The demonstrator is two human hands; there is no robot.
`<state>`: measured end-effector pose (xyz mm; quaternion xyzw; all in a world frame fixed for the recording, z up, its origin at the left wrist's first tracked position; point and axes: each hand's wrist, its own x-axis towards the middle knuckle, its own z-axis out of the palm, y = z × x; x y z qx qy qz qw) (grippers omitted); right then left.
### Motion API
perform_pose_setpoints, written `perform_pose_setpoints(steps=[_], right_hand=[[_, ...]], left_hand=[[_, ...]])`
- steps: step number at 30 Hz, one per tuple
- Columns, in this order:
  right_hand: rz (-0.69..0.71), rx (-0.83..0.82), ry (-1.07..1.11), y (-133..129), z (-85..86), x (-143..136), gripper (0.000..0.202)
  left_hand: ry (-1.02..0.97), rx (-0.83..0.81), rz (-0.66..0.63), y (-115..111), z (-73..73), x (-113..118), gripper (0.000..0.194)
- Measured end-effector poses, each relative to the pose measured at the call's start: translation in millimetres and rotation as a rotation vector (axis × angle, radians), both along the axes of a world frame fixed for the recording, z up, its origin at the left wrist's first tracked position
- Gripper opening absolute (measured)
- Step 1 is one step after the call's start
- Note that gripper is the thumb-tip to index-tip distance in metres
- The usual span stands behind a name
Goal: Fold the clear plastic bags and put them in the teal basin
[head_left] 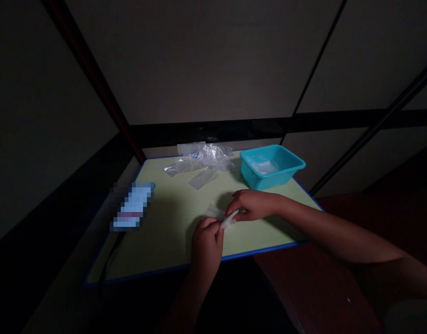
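Table [157,246], pale, blue-edged, beside dim, possibly wooden panelling [199,60].

Table [161,227] bearing basin [265,182], clear plastic [213,152]

Pixelated bluish device [134,208] on table [161,246], left side; panels [206,69] behind.

A small item [229,220] lies between the fingers [233,205], above the near part of the table [164,232]. Behind them, plastic pieces [213,155] lie heaped at the far edge; behind and to their right stands a tub [269,181] with a plastic sheet [265,167] inside. Well left of the fingers, a pixelated object [134,208] lies along the table's left side.
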<state>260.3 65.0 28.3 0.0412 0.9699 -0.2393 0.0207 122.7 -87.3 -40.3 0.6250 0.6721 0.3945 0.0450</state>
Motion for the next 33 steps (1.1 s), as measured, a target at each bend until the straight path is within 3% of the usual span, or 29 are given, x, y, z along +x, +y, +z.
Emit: perform_pose_setpoints(steps=[3,5,13,18,21,24,27,30,33], right_hand=[[-0.045,-0.261,0.115,4.9,-13.7,10.4,0.035],[-0.063,-0.346,0.18,6.0,-24.7,16.8,0.036],[-0.092,-0.343,0.298,4.4,-58.6,20.8,0.016],[-0.162,-0.4,0.338,2.3,-62.7,23.7,0.026],[-0.204,-0.442,0.298,-0.4,-60.2,24.0,0.032],[-0.263,-0.497,0.297,-2.6,-58.1,19.5,0.034],[-0.376,-0.614,0.32,-4.0,-59.9,10.1,0.037],[-0.468,-0.693,0.36,-5.6,-63.4,-1.1,0.032],[-0.52,-0.691,0.403,-8.3,-65.2,-10.0,0.03]], left_hand=[[-0.093,0.002,-0.039,-1.5,-1.4,-4.4,0.018],[-0.114,0.017,-0.075,-3.1,-2.6,-5.6,0.021],[-0.076,0.047,-0.151,-6.4,-12.6,-10.3,0.03],[0.0,0.074,0.019,-10.3,-6.6,-11.3,0.02],[0.006,0.037,0.028,-9.7,-1.8,-9.7,0.007],[-0.022,-0.062,0.037,-5.3,0.4,-9.5,0.014],[-0.196,-0.138,0.079,0.7,-0.4,-11.9,0.014],[-0.409,-0.159,0.086,5.9,-0.5,-15.7,0.036],[-0.468,-0.187,0.113,8.0,2.1,-19.8,0.05]])
